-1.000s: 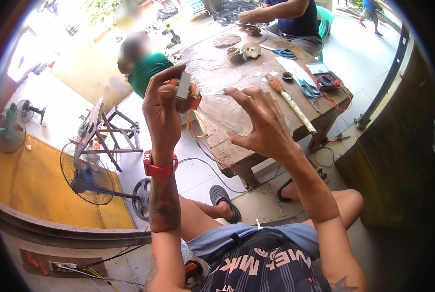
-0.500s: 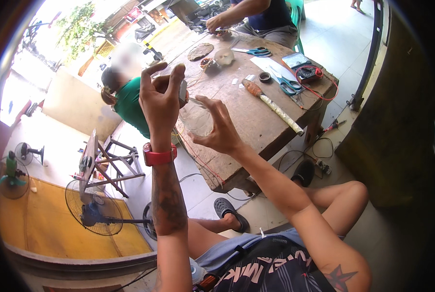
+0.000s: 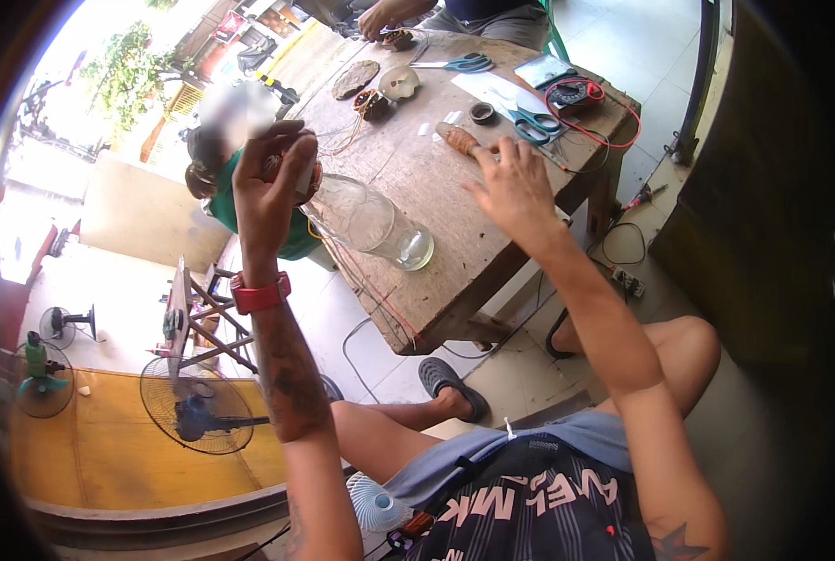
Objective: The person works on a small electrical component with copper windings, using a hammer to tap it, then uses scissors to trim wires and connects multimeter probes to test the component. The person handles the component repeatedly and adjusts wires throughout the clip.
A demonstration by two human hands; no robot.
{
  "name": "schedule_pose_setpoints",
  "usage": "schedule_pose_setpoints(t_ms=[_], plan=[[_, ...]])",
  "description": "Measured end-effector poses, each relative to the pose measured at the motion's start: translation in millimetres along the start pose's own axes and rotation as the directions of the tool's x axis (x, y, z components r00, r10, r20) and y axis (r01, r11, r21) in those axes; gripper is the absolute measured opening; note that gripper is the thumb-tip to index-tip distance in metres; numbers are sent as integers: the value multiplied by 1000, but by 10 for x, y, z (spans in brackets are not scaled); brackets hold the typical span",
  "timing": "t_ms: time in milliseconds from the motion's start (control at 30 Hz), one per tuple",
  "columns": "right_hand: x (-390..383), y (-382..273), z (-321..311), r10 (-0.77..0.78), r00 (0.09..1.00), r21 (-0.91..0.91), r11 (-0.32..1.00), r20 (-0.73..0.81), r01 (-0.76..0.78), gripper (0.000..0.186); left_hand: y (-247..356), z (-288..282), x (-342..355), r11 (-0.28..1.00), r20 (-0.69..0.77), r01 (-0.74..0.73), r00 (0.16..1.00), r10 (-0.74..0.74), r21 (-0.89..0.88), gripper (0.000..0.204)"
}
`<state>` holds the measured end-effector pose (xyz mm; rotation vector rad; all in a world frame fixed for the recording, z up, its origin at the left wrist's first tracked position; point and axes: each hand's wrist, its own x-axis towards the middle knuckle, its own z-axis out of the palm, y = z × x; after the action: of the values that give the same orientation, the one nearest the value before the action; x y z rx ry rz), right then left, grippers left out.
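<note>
My left hand is closed around a small component with a metal block and orange-copper windings, raised at the table's near left corner. Just right of it a clear glass bottle stands on the wooden table. My right hand is open, fingers apart, over a stick with an orange-brown wrapped end; whether it touches the stick is unclear. Behind lie blue-handled scissors, a dark tape roll and white paper bits.
A co-worker's hands work at the far end; another person in green sits left. A meter with red leads, more scissors and coils lie on the table. Fans, a folding stand and floor cables surround it.
My right hand has moved from the glass bottle rightward and up to the wrapped stick, uncovering the bottle. My left hand, still holding the component, has shifted left.
</note>
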<state>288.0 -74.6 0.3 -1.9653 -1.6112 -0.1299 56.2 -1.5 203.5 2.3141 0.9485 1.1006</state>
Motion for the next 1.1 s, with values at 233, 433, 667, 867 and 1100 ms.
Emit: schedule_pose_setpoints(t_ms=[233, 433, 667, 867, 1100], plan=[[211, 271, 213, 87, 978, 58, 993, 188, -100, 47, 121, -600, 133, 947, 355, 225, 886, -297, 232, 70], [-193, -456, -444, -97, 986, 986, 109, 135, -125, 60, 65, -512, 55, 997, 371, -76, 927, 58, 32, 64], [-538, -1276, -602, -180, 969, 895, -384, 169, -228, 74, -205, 73, -56, 992, -239, -50, 968, 76, 113, 61], [-581, -1616, -592, 170, 984, 911, -393, -59, 123, 76, -177, 148, -141, 997, -357, 42, 934, -14, 72, 68], [-752, -1743, -570, 178, 983, 832, -552, 46, 61, 75, -165, 128, -165, 990, -330, 22, 944, 25, 139, 60]])
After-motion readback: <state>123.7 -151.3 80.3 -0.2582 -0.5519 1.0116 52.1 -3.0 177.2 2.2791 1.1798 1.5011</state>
